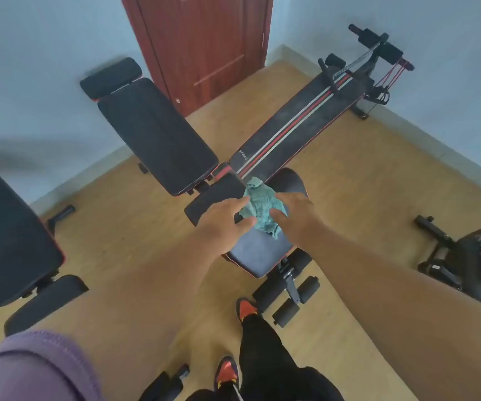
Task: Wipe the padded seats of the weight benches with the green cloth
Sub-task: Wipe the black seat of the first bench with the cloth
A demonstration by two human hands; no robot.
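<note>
The crumpled green cloth (258,208) is between my two hands, above the padded seat (259,256) of the nearest black weight bench. My left hand (223,219) reaches in from the left with fingers and thumb spread straight, touching the cloth's left edge. My right hand (295,212) comes from the right and pinches the cloth's right side between thumb and fingers. Behind the cloth lie a small black seat pad (214,199) with its inclined backrest (158,134), and a long striped bench (300,123). Another black bench (5,233) stands at far left.
Foam leg rollers (291,296) stick out below the near seat, beside my orange shoes (248,309). A dark exercise machine (464,256) sits on the wood floor at right. A red-brown door (204,47) and pale blue walls close the room behind the benches.
</note>
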